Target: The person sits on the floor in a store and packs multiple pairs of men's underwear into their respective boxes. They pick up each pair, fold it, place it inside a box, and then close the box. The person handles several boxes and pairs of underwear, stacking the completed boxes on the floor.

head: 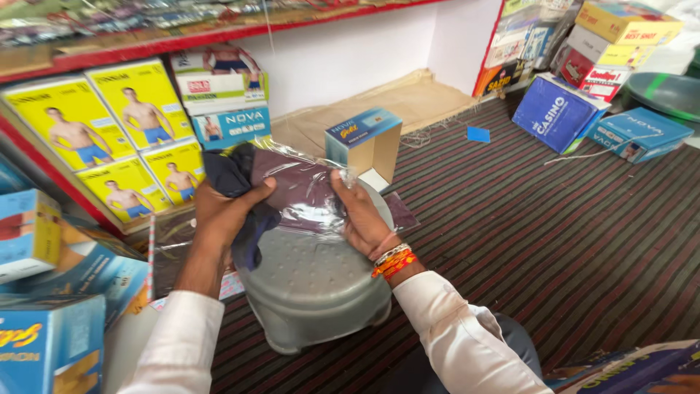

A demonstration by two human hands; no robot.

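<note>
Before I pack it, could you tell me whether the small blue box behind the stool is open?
Open: the small blue box shows a bare cardboard interior on its facing side.

Boxes everywhere around a striped floor mat (pixel 554 241).
Yellow boxes (pixel 109 138) lean against the red shelf (pixel 109 52) on the left, an open blue box (pixel 364 146) stands upright mid-floor, and a dark blue box (pixel 558 113) sits below stacked cartons (pixel 616 44) far right.

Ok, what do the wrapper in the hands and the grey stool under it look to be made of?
The wrapper looks like thin clear plastic film: glossy, crinkled, with the dark garment showing through. The stool looks like moulded plastic: matt grey, rounded edges, a grid of small dimples on top. Left hand and right hand both grip the wrapper.
</note>
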